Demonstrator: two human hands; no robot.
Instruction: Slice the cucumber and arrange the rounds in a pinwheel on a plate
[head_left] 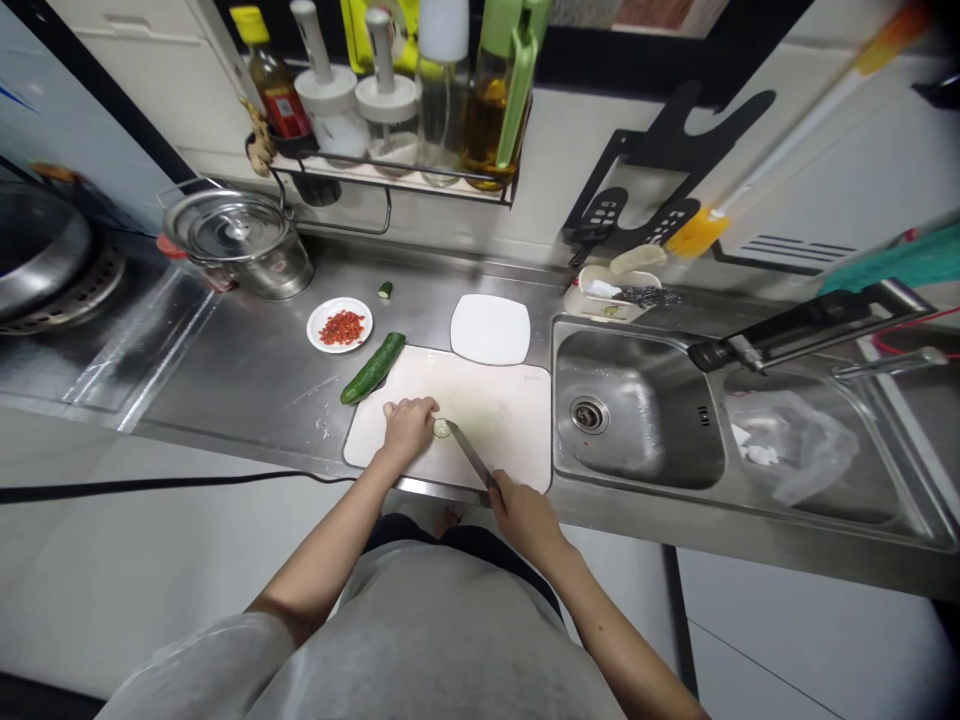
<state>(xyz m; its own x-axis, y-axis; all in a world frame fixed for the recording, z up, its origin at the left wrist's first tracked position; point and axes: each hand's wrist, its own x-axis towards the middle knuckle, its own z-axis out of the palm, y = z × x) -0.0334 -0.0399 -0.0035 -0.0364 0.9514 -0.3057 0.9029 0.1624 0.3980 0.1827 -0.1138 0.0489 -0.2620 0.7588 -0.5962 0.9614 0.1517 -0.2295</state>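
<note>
Left of the cutting board's [517,425] centre, the left hand [409,428] curls over a cucumber piece [441,428], hiding most of it; its pale cut face points right. The right hand [526,515] grips the knife [468,450] at the near edge, handle mostly covered, blade slanting far-left; contact is unclear. A longer cucumber [373,370] slants across the far-left corner.

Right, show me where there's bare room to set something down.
Most room: the counter left of the cucumber and plate, in front of the pot. Less: the right of the board, between knife and sink. Crowded: the board's left, with the left hand there and the cucumber at its corner.
</note>
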